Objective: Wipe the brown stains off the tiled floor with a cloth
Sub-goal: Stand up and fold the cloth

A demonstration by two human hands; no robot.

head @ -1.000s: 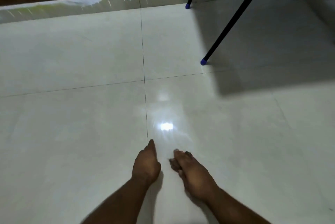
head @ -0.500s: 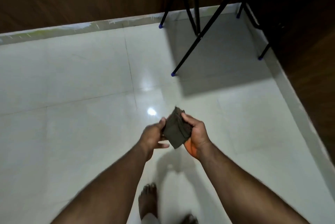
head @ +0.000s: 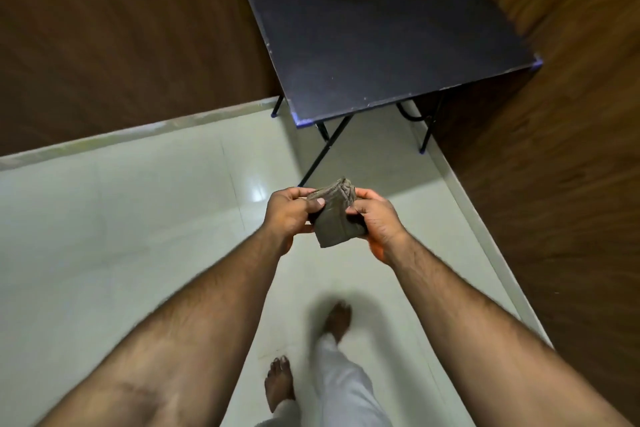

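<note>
A folded grey-brown cloth [head: 334, 219] is held up in front of me, well above the pale tiled floor [head: 121, 236]. My left hand [head: 289, 213] pinches its left edge with thumb on top. My right hand [head: 375, 219] grips its right side. Both forearms stretch out from the bottom of the view. No brown stain shows on the visible tiles. My bare feet [head: 278, 383] stand on the floor below, the right one blurred.
A dark folding table [head: 384, 32] with black legs and blue foot caps stands in the far right corner. Brown wood-panelled walls [head: 554, 201] close the floor at the back and along the right, with a pale skirting strip [head: 485, 243] at their base.
One second ago both hands were down on the floor. They have since risen holding the cloth, and the view has lifted so the table top and my feet show.
</note>
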